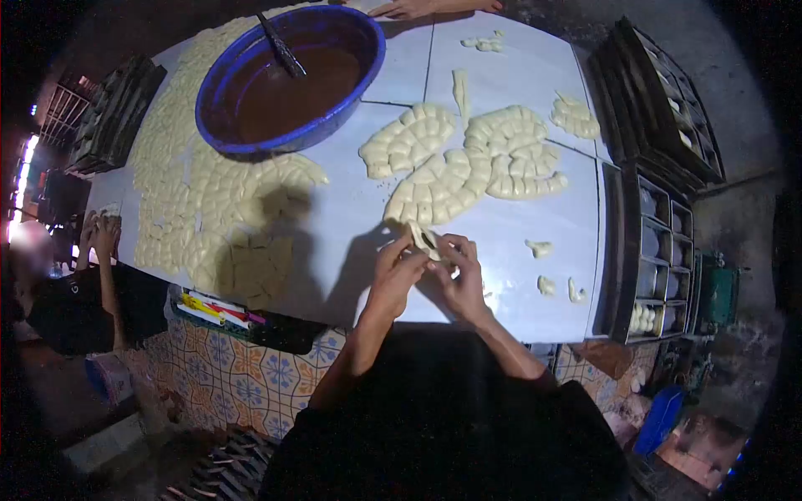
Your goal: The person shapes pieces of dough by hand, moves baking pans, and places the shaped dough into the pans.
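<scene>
Between both hands, close to the table's near edge, is a small piece of dough with dark filling showing in its open middle. My left hand pinches its left side, fingers closed. My right hand grips the right side with thumb and fingertips. Just beyond lie curved rows of shaped dough pieces, packed side by side. Flat cut dough pieces cover the left of the table, partly in shadow. A blue basin of brown filling stands over them, with a dark-handled utensil leaning inside.
On the right edge, metal baking tins hold some dough, with more dark tins behind. Dough scraps lie at right. Another person's hands are at the left edge; a further hand rests at the far edge.
</scene>
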Available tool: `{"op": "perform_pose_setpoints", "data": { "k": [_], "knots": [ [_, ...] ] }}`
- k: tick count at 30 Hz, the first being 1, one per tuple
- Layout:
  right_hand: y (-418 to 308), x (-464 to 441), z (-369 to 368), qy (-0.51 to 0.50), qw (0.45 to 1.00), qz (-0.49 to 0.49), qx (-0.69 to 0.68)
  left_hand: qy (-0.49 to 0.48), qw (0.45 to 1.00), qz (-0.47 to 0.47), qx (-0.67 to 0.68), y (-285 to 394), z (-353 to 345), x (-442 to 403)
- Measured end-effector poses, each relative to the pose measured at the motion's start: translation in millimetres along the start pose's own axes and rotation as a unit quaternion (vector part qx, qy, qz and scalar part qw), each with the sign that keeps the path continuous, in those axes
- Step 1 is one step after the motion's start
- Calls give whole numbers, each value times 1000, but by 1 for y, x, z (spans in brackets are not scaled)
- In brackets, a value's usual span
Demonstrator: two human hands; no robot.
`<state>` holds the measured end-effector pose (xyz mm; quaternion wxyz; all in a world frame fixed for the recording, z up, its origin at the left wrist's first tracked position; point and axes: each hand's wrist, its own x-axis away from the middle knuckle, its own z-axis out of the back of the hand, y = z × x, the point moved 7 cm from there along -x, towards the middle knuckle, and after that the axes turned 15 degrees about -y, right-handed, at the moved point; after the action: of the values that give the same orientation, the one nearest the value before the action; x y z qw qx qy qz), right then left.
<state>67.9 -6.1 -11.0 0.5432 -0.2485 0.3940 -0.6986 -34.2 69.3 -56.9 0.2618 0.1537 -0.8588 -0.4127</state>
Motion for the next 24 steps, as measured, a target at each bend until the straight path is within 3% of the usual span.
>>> {"op": "perform_pose_setpoints", "data": {
  "k": [1, 3, 5, 6, 7, 9, 10, 13, 14, 17, 18, 19, 21, 22, 24],
  "knots": [
    [-6, 6, 1, -3, 998, 54, 22, -37, 997, -14, -72, 7, -10, 6],
    [-4, 12, 3, -60, 994, 83, 23, -16, 975, -74, -211, 21, -20, 15],
    [-6, 13, 18, -37, 994, 61, -85, -17, 952, -105, -287, 22, -25, 23],
    [2, 11, 21, 48, 973, 62, -219, -25, 976, -100, -190, 12, -25, 22],
    [9, 13, 20, 32, 960, 10, -280, -28, 983, -92, -158, 6, -25, 22],
    [-2, 15, 18, -9, 954, 18, -299, -37, 993, -72, -91, -2, -26, 22],
    [-7, 18, 13, -18, 973, 51, -225, -5, 993, -46, -107, -4, -22, 23],
    [10, 33, 5, -42, 985, 4, -169, 42, 997, -31, -59, -18, -17, 24],
    [27, 40, 0, -48, 974, -46, -215, 80, 991, -69, -78, -16, -22, 28],
    [16, 44, 9, 41, 970, -102, -217, 25, 947, -59, -316, -35, -17, 23],
    [14, 43, 11, 24, 973, -100, -206, 4, 948, -116, -297, -27, -23, 26],
    [28, 44, -4, -91, 933, -150, -313, -32, 963, -118, -241, -25, -25, 26],
    [40, 60, -31, -307, 775, -236, -500, -102, 980, -117, -123, -19, -32, 29],
    [19, 61, -22, -334, 745, -222, -534, -108, 988, -107, -23, -7, -42, 36],
    [34, 40, -9, -231, 891, -135, -367, -33, 972, -217, -81, -4, -22, 34]
  ]
}}
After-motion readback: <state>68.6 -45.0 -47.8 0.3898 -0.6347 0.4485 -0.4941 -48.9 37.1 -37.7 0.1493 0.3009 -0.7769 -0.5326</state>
